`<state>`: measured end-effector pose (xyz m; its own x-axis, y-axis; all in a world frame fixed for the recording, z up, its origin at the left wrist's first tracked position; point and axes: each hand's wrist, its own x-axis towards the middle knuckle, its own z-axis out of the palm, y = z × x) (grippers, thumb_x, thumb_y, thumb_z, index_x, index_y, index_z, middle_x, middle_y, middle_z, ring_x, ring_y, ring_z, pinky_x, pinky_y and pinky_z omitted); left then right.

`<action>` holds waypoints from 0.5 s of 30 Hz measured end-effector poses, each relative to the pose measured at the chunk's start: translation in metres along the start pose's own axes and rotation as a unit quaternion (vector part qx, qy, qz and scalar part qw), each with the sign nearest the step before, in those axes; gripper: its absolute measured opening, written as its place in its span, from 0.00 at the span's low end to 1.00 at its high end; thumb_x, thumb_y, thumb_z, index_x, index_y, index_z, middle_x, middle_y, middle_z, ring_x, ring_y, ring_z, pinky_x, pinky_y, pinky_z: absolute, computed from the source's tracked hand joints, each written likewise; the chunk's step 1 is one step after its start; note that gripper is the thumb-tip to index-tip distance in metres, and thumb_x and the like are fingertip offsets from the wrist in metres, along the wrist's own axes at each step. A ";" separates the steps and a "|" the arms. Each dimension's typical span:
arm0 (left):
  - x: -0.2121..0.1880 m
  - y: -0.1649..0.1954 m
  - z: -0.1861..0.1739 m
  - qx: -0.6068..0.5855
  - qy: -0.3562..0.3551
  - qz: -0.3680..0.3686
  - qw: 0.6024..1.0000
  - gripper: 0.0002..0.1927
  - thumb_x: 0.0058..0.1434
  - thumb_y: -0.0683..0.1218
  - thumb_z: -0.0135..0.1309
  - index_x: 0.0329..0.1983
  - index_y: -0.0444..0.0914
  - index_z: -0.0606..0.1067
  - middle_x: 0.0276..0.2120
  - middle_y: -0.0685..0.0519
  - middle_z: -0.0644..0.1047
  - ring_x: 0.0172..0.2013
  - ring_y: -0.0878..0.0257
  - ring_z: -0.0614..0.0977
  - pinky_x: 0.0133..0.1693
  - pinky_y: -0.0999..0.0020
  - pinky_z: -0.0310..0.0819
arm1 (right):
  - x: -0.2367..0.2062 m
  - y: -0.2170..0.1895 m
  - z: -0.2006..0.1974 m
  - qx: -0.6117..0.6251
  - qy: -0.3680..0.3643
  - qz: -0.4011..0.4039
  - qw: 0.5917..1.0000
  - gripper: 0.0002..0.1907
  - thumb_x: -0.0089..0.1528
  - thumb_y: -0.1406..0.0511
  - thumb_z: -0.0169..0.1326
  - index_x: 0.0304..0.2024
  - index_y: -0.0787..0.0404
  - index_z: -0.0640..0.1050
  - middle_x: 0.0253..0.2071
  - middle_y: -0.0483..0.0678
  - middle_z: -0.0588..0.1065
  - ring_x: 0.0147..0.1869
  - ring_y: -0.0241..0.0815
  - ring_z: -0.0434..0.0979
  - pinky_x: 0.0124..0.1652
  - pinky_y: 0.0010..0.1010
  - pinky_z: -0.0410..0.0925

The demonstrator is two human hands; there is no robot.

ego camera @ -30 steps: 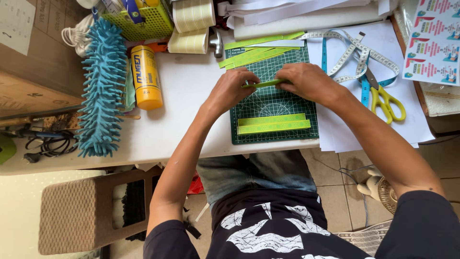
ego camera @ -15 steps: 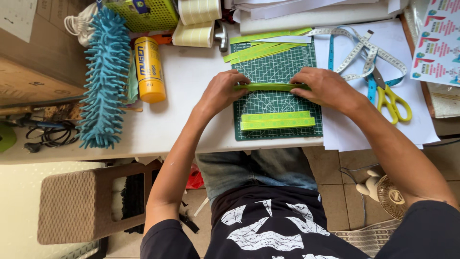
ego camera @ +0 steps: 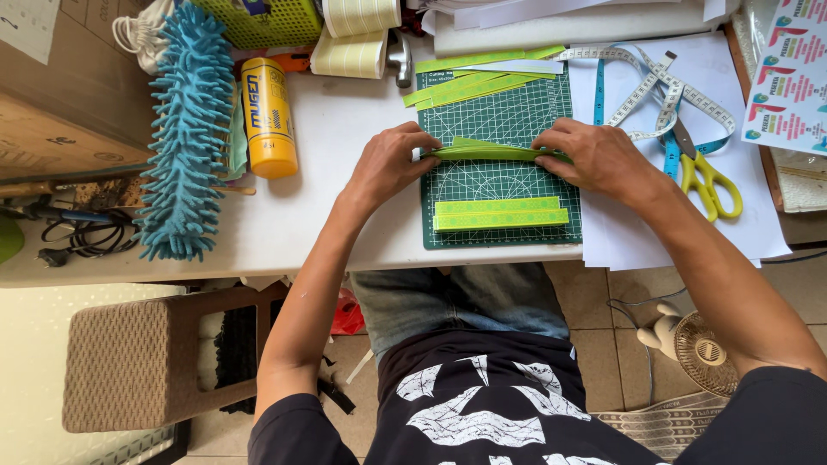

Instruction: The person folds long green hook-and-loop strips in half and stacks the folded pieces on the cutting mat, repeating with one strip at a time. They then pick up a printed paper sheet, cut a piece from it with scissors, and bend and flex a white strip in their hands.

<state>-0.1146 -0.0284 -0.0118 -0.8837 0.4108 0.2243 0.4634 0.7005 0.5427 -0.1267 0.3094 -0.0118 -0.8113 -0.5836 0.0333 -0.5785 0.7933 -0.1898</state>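
Observation:
A long light-green paper strip [ego camera: 491, 151] lies across the dark green cutting mat [ego camera: 508, 116], folded lengthwise. My left hand [ego camera: 392, 164] pinches its left end and my right hand [ego camera: 594, 157] pinches its right end. Two flat green strips [ego camera: 498, 213] rest side by side on the mat's near part, just below my hands. More green strips [ego camera: 469, 86] lie fanned at the mat's far edge.
Yellow-handled scissors [ego camera: 706, 176] and a blue-and-white tape measure [ego camera: 642, 90] lie on white paper to the right. A yellow can [ego camera: 269, 116] and a blue fluffy duster [ego camera: 185, 129] are on the left. A brown stool [ego camera: 142, 357] and a small fan [ego camera: 702, 351] stand below.
Both hands have stayed on the strip's ends while the strip has folded further along its length. The view shifted slightly downward.

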 end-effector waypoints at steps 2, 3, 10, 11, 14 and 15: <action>0.001 -0.001 0.000 -0.010 -0.001 -0.005 1.000 0.10 0.58 0.45 0.65 0.43 0.41 0.84 0.38 0.53 0.83 0.32 0.60 0.83 0.37 0.63 0.79 | 0.000 0.002 0.000 0.003 -0.005 0.004 1.000 0.14 0.65 0.54 0.56 0.49 0.51 0.81 0.45 0.44 0.78 0.35 0.46 0.82 0.37 0.39 0.76; 0.001 -0.002 0.001 -0.014 -0.002 -0.004 1.000 0.11 0.57 0.45 0.65 0.43 0.41 0.84 0.38 0.53 0.83 0.32 0.60 0.83 0.37 0.64 0.79 | 0.001 0.002 0.000 -0.001 -0.006 0.002 1.000 0.14 0.65 0.54 0.55 0.49 0.51 0.81 0.45 0.44 0.78 0.35 0.46 0.82 0.37 0.39 0.76; 0.006 -0.006 0.005 -0.012 -0.022 -0.003 1.000 0.09 0.58 0.44 0.65 0.42 0.40 0.84 0.39 0.53 0.84 0.32 0.62 0.84 0.37 0.65 0.80 | 0.003 0.002 0.004 -0.006 -0.037 0.019 0.999 0.14 0.65 0.53 0.55 0.49 0.50 0.80 0.43 0.43 0.78 0.34 0.42 0.81 0.36 0.36 0.76; 0.007 -0.006 0.004 -0.015 -0.028 -0.010 0.999 0.09 0.58 0.44 0.65 0.42 0.40 0.84 0.38 0.53 0.84 0.32 0.62 0.84 0.37 0.65 0.80 | 0.003 0.002 0.004 -0.009 -0.039 0.020 0.999 0.13 0.66 0.53 0.55 0.48 0.50 0.80 0.43 0.42 0.78 0.34 0.41 0.81 0.37 0.35 0.76; 0.010 -0.005 0.002 -0.038 -0.038 -0.018 0.998 0.11 0.57 0.44 0.66 0.44 0.40 0.83 0.38 0.52 0.83 0.32 0.62 0.84 0.37 0.65 0.81 | 0.003 0.002 0.004 -0.002 -0.030 0.012 0.999 0.13 0.65 0.54 0.56 0.48 0.51 0.81 0.44 0.43 0.78 0.35 0.42 0.81 0.38 0.36 0.76; 0.010 -0.003 0.002 -0.055 -0.034 -0.014 0.998 0.13 0.57 0.44 0.66 0.46 0.40 0.82 0.37 0.52 0.83 0.32 0.62 0.84 0.37 0.66 0.81 | 0.003 0.001 0.004 0.005 -0.025 0.007 1.000 0.13 0.65 0.54 0.56 0.48 0.52 0.81 0.44 0.43 0.78 0.35 0.42 0.81 0.38 0.36 0.76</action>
<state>-0.1249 -0.0257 -0.0126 -0.8878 0.4338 0.1537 0.4254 0.6461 0.6337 -0.1300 0.3080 -0.0154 -0.8134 -0.5814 -0.0191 -0.5666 0.7992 -0.2004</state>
